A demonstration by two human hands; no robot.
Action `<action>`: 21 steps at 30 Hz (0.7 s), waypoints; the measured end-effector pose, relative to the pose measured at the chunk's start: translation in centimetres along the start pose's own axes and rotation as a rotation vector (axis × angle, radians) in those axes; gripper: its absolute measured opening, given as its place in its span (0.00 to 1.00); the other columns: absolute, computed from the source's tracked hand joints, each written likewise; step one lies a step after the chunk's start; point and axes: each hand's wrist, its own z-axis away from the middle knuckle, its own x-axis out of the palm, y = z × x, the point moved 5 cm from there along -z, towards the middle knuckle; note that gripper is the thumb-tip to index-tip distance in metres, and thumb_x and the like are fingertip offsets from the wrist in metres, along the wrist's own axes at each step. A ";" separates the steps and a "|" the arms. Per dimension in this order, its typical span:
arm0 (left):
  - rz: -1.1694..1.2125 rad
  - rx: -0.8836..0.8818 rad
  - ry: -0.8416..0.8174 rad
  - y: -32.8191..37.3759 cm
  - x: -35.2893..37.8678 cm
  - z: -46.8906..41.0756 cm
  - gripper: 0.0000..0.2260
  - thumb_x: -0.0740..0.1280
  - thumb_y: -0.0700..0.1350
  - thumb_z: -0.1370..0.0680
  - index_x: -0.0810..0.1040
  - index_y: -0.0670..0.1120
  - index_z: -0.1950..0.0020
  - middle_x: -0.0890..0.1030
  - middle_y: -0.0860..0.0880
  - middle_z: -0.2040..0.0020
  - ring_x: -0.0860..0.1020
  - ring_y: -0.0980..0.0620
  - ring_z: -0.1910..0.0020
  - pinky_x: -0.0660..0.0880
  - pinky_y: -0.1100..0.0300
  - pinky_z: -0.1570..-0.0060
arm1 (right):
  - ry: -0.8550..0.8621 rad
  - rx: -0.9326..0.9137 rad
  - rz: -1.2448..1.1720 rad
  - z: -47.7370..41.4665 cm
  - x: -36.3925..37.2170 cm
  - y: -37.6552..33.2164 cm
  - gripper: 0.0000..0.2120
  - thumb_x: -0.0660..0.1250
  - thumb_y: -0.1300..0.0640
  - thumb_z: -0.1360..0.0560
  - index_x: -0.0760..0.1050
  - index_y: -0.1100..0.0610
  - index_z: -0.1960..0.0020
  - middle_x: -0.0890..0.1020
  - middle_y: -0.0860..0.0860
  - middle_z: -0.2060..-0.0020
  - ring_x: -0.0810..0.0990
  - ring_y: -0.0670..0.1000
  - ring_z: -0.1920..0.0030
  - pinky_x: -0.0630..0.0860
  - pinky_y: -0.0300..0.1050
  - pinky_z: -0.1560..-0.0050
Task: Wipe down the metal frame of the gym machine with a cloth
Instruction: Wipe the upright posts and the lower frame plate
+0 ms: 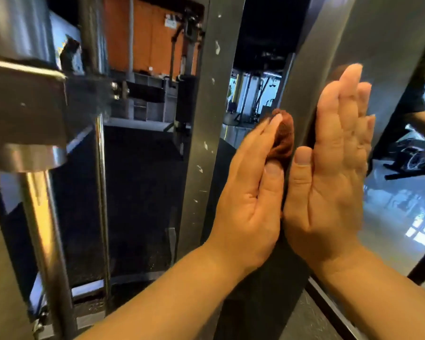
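While the wiping step appears to be under way, a person's two hands sandwich a slanting grey frame post [334,40] of the gym machine from either side. The left hand [250,192] has straight fingers and presses a bunched rust-brown cloth [285,138] against the post's left face, its thumb lying along the cloth's near edge. The right hand [329,180] lies flat against the opposite face, fingers straight, holding nothing. The cloth is a small, fuzzy wad, mostly hidden behind the left hand; only a rounded lump shows between fingertip and thumb. The post is smooth, dull grey metal. The next move probably calls for sliding the cloth along the post with even pressure while the right hand braces. A second grey upright [214,94], its paint chipped, stands to the left, touched by neither hand.
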 end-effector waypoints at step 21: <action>-0.097 -0.037 0.070 -7.8 -0.8 17.7 0.24 0.56 0.49 0.15 0.61 0.72 0.22 0.66 0.61 0.21 0.75 0.35 0.33 0.76 0.29 0.40 | 0.062 0.008 -0.059 12.8 2.9 -0.2 0.26 0.52 0.61 0.15 0.52 0.61 0.17 0.52 0.56 0.17 0.47 0.53 0.17 0.43 0.56 0.17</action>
